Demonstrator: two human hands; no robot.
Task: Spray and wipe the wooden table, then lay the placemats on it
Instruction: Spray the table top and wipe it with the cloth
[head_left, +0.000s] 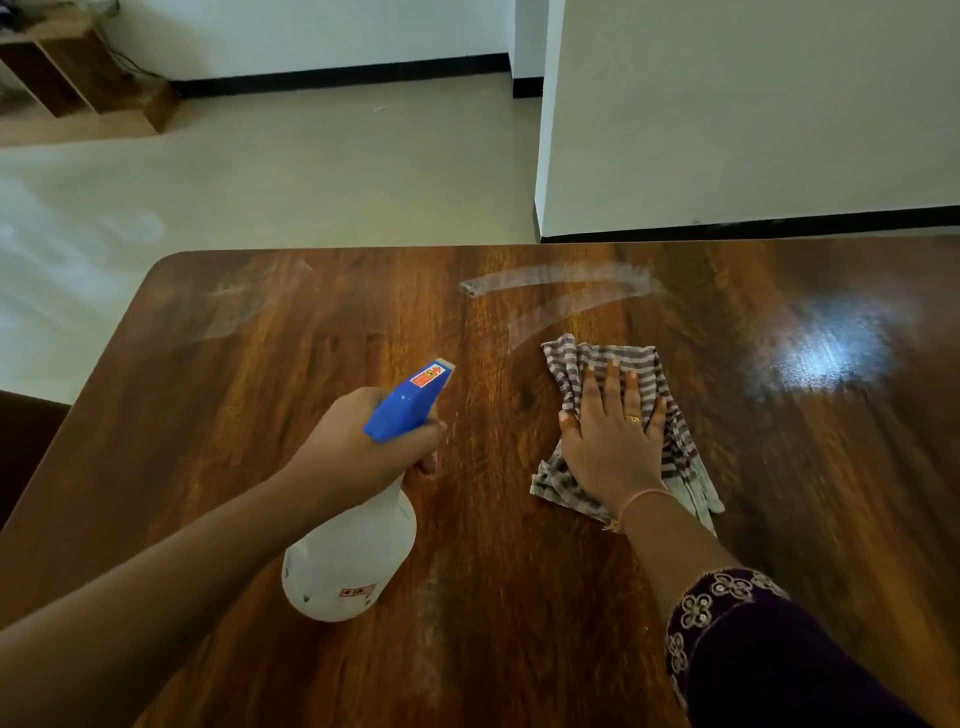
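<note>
The wooden table (322, 332) fills the lower part of the view, with pale wet streaks near its far edge. My left hand (358, 441) grips the neck of a white spray bottle (348, 561) with a blue nozzle, held above the table and pointing away from me. To its right, my right hand (613, 431) presses flat with straight fingers on a striped grey-and-white cloth (576, 364) lying on the tabletop. No placemats are in view.
Beyond the table's far edge lies a pale tiled floor (311, 171). A white wall corner (727, 114) with a black skirting stands at the back right. A low wooden shelf unit (67, 78) sits at the far left.
</note>
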